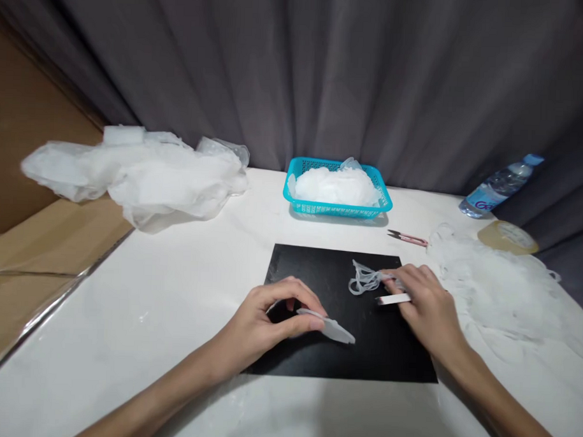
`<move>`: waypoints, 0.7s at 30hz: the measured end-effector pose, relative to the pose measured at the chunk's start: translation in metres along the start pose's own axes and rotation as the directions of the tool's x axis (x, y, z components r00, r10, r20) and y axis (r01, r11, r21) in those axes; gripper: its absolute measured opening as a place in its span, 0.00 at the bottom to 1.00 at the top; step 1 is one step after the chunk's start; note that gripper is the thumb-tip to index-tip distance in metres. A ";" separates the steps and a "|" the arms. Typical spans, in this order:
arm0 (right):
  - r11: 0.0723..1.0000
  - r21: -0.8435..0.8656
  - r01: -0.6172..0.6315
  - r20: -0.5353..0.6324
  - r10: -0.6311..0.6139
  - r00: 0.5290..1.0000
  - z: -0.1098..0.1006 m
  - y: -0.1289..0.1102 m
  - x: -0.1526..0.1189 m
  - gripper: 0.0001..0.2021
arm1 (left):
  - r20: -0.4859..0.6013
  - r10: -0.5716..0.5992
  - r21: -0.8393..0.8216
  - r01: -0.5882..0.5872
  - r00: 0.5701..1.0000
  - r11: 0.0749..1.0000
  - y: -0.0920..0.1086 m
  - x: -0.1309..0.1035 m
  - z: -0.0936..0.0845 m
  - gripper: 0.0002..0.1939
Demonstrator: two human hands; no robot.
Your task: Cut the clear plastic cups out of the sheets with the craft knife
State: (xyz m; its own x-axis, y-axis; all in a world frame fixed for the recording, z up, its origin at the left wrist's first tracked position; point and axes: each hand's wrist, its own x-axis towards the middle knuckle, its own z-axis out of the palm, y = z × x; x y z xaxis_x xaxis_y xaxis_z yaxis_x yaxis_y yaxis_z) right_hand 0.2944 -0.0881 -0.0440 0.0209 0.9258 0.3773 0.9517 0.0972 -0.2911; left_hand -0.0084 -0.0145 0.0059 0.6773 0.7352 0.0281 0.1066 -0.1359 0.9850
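Note:
Above the black mat (318, 270), my left hand (278, 313) is closed, pinching a thin, translucent white flat piece (338, 331) between thumb and fingers. The piece's free end points to the right, tilted down. At the mat's right side, my right hand (425, 303) is closed around a slim white stick-like tool (394, 299) with a dark tip. The same fingers also grip a tangle of narrow translucent strips (364, 278), which trails out to the left over the mat. What kind of tool it is, I cannot make out.
Behind the mat stands a blue basket (339, 211) holding white translucent pieces. A white translucent pile (173, 176) lies back left, near cardboard (47, 235). To the right are thread snips (408, 238), loose translucent scraps (504, 289), a tape roll (508, 237) and a water bottle (498, 189).

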 end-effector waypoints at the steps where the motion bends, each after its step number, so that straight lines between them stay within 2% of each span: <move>1: 0.998 0.047 -0.036 -0.057 0.038 0.998 -0.008 0.007 0.004 0.14 | -0.022 -0.041 0.031 0.041 0.999 0.999 -0.002 0.000 -0.002 0.07; 3: 0.983 0.131 -0.129 -0.224 0.156 0.962 -0.030 0.024 0.012 0.16 | -0.074 -0.101 0.064 0.105 0.992 0.992 -0.005 0.001 -0.005 0.11; 4: 0.963 0.181 -0.197 -0.314 0.247 0.917 -0.043 0.035 0.014 0.16 | -0.103 -0.116 0.068 0.123 0.988 0.990 -0.007 0.002 -0.007 0.12; 6: 0.903 0.229 -0.364 -0.433 0.429 0.793 -0.066 0.060 0.013 0.17 | -0.173 -0.124 0.055 0.136 0.977 0.989 -0.011 0.005 -0.013 0.15; 7: 0.878 0.215 -0.428 -0.491 0.476 0.729 -0.075 0.075 0.011 0.19 | -0.210 -0.121 0.042 0.133 0.970 0.990 -0.014 0.007 -0.016 0.16; 8: 0.858 0.162 -0.487 -0.517 0.494 0.699 -0.082 0.091 0.007 0.20 | -0.244 -0.115 0.030 0.125 0.963 0.992 -0.015 0.011 -0.021 0.18; 9: 0.841 0.069 -0.537 -0.529 0.487 0.695 -0.085 0.107 0.003 0.21 | -0.280 -0.102 0.026 0.114 0.955 0.993 -0.017 0.016 -0.026 0.19; 11: 0.826 -0.109 -0.553 -0.478 0.444 0.758 -0.084 0.136 -0.005 0.25 | -0.379 -0.045 0.075 0.079 0.924 0.994 -0.017 0.029 -0.039 0.21; 13: 0.813 -0.234 -0.534 -0.487 0.377 0.788 -0.079 0.151 -0.009 0.27 | -0.520 0.078 0.204 0.035 0.850 0.978 -0.015 0.049 -0.056 0.22; 14: 0.811 -0.282 -0.513 -0.502 0.332 0.799 -0.076 0.151 -0.009 0.29 | -0.594 0.162 0.287 0.019 0.788 0.958 -0.012 0.062 -0.065 0.22; 15: 0.803 -0.318 -0.505 -0.535 0.287 0.794 -0.074 0.147 -0.008 0.30 | -0.636 0.220 0.334 0.006 0.740 0.943 -0.008 0.077 -0.074 0.21; 18: 0.804 -0.362 -0.472 -0.600 0.187 0.778 -0.069 0.119 0.001 0.29 | -0.677 0.352 0.437 -0.031 0.646 0.899 0.006 0.129 -0.098 0.17; 20: 0.844 -0.350 -0.406 -0.632 0.108 0.767 -0.065 0.096 0.008 0.25 | -0.646 0.428 0.523 -0.042 0.632 0.851 0.013 0.165 -0.105 0.13; 21: 0.870 -0.343 -0.354 -0.640 0.059 0.766 -0.061 0.086 0.012 0.23 | -0.612 0.449 0.563 -0.040 0.651 0.825 0.015 0.181 -0.106 0.12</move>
State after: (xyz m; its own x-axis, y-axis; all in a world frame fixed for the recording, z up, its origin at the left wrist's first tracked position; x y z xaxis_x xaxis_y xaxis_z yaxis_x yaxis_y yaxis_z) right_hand 0.3950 -0.0911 -0.0113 0.2685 0.4814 0.8344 0.9256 -0.3687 -0.0851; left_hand 0.0389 0.1870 0.0433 0.0436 0.8238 0.5653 0.4708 -0.5160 0.7156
